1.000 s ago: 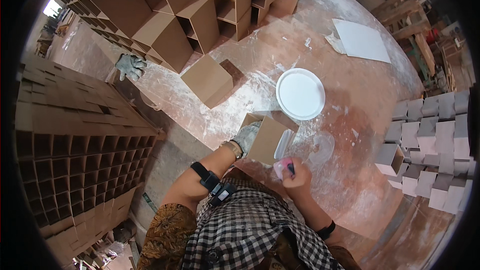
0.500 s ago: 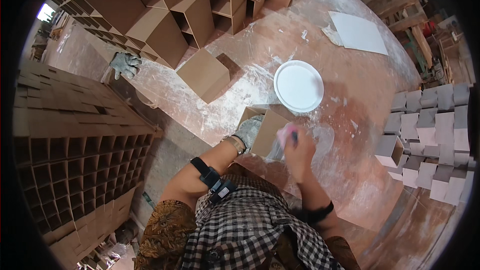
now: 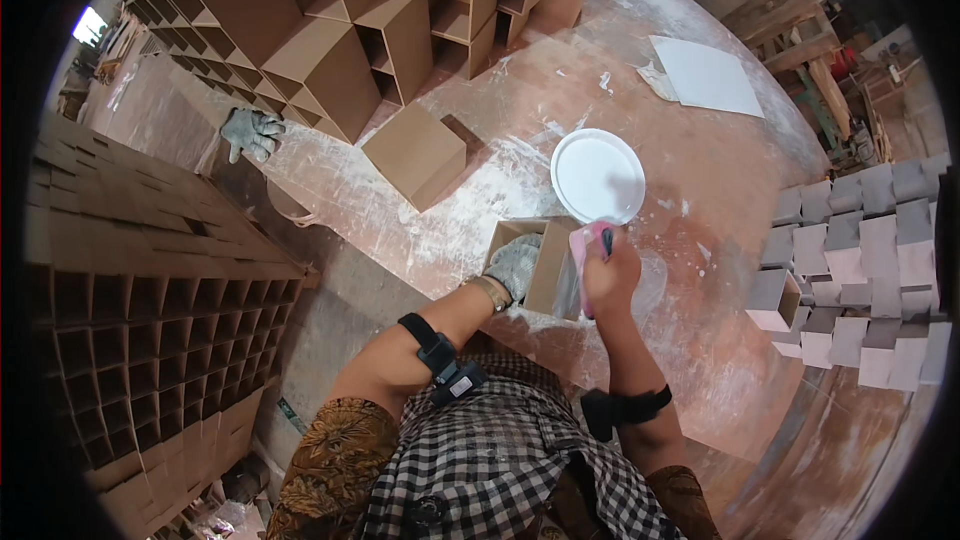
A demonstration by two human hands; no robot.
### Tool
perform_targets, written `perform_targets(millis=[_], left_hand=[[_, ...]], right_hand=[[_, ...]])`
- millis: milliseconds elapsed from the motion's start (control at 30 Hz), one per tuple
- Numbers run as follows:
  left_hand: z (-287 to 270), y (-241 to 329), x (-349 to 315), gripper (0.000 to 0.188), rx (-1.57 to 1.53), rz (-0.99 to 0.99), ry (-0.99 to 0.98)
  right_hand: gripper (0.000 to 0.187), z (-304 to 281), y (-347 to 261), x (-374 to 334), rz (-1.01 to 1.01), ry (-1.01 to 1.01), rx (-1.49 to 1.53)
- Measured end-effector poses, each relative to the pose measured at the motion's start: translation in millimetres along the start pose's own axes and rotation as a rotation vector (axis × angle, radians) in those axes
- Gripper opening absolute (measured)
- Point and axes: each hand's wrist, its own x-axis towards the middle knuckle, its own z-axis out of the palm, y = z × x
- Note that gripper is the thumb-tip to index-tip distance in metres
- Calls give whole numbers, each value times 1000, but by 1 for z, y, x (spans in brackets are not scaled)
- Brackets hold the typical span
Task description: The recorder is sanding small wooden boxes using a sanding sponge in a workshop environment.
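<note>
An open-ended brown cardboard box stands at the table's near side. My left hand, in a grey knitted glove, reaches inside it and holds it from within; its fingertips are hidden by the walls. My bare right hand is closed around a flat pink tool with a dark part on top, which I cannot name more exactly. The tool is at the box's right side wall. Just beyond my right hand lies a round white tray or lid with a raised rim.
Another brown box sits farther left, before a tall stack of open boxes. A loose grey glove lies at the table's left edge. Grey-white boxes are stacked at right; a white sheet lies at the back.
My right hand has moved slightly right and up, and the pink tool now stands along the box's right wall. My left hand and the box appear a little farther right.
</note>
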Motion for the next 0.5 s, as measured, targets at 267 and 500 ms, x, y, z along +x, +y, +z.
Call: perform_targets(millis=[267,500], left_hand=[[21,-25,3,32,-5,72,-42],[11,-17,-2,34,-47,-16,18]], right_hand=[[21,-15,-30,-31,32,-215,-38],[25,3,-12,-29,-162,-1,175]])
